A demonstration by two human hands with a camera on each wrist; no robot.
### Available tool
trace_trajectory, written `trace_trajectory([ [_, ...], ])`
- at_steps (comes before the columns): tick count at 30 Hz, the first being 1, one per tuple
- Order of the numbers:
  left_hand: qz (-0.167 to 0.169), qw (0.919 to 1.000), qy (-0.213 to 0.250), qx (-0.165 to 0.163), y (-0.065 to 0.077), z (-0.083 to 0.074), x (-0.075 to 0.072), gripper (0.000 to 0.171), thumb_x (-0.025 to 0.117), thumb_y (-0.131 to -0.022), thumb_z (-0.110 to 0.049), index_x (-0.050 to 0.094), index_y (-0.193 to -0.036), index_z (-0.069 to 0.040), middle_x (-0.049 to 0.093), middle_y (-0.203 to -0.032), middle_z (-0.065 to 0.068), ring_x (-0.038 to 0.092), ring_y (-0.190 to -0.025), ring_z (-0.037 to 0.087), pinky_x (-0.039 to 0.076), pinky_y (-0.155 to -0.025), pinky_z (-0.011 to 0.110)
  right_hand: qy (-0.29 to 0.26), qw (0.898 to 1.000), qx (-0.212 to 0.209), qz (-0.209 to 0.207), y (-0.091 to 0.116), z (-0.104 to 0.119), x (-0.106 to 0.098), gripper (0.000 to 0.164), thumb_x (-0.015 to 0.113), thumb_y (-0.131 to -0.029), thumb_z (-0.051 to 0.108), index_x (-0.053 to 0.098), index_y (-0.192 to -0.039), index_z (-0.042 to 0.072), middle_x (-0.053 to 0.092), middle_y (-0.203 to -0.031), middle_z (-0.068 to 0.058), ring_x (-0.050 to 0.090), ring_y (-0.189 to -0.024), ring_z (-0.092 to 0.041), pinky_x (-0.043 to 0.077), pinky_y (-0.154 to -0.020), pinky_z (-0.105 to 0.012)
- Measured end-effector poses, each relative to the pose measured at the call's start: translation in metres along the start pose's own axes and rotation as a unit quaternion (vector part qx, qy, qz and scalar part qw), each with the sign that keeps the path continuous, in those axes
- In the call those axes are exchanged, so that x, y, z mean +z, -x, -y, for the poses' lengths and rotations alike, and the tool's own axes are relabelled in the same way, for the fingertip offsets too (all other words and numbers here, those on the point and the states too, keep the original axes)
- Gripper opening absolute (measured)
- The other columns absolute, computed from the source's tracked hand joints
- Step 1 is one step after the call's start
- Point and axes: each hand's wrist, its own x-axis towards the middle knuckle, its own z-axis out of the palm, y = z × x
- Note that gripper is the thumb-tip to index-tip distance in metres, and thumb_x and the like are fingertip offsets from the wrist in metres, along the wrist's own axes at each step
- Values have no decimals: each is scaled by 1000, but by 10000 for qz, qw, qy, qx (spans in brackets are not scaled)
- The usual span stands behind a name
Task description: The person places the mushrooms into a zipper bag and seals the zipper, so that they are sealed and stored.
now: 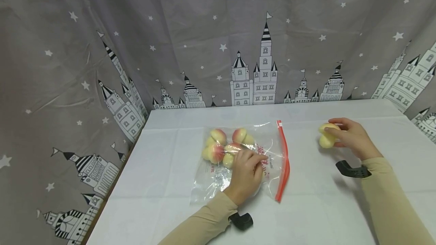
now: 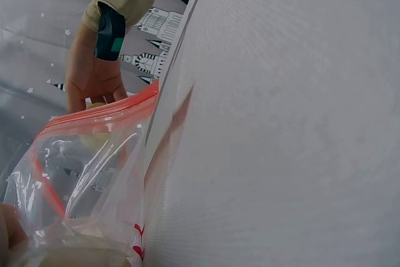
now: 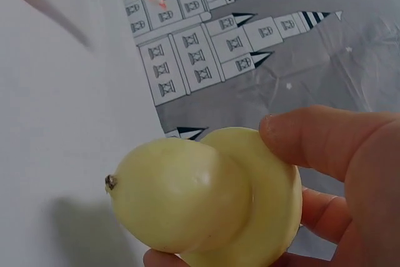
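Note:
A clear zip bag (image 1: 211,188) with a red zip edge lies on the white table, its red edge facing right. Several yellow and red fruits (image 1: 216,152) sit inside its left half. My left hand (image 1: 246,175) is on top of the bag, fingers curled, gripping the plastic. In the left wrist view the bag's mouth (image 2: 100,114) gapes. To the right, my right hand (image 1: 354,139) holds two pale yellow fruits (image 3: 181,195) pressed together, between thumb and fingers, above the table. One shows a small dark stem end.
The table (image 1: 163,177) has a white cover. Behind it and along its left side hangs a grey curtain (image 1: 197,17) printed with castles and stars. A black wrist camera (image 1: 241,221) sits at the left wrist, another camera (image 1: 352,170) at the right.

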Motion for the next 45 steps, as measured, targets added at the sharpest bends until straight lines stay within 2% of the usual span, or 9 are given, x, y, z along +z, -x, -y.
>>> trace_trajectory([
  [12, 166, 9998, -33, -111, 1, 1, 1, 27, 63, -80, 2, 78, -96, -15, 65, -84, -2, 58, -83, 18, 45, -80, 32, -129, 9986, -333, 401, 1, 14, 18, 60, 61, -101, 24, 42, -145, -10, 47, -137, -33, 57, -84, 6, 60, -71, -27],
  [23, 193, 9997, -18, -151, 0, 0, 0, 26, 62, -81, 1, 76, -96, -15, 65, -85, -2, 58, -84, 18, 45, -82, 32, -5, 9954, -587, 759, 6, 31, 38, 55, 64, -99, 23, 48, -142, -6, 55, -135, -28, 58, -90, 0, 60, -72, -29],
  [30, 147, 9998, -19, -136, 0, 0, 0, 25, 62, -82, 1, 76, -96, -15, 65, -84, -2, 57, -83, 18, 44, -81, 32, 141, 9934, -760, 846, 9, 39, 45, 53, 65, -98, 21, 49, -141, -7, 56, -136, -29, 60, -95, -10, 60, -69, -29],
  [45, 126, 9998, -44, -176, 1, -1, -1, 25, 61, -82, 1, 76, -95, -14, 65, -84, -2, 58, -84, 19, 44, -81, 32, -9, 9888, -994, 1115, 10, 40, 74, 48, 66, -94, 21, 56, -133, -6, 61, -124, -27, 65, -90, -20, 59, -69, -31],
])
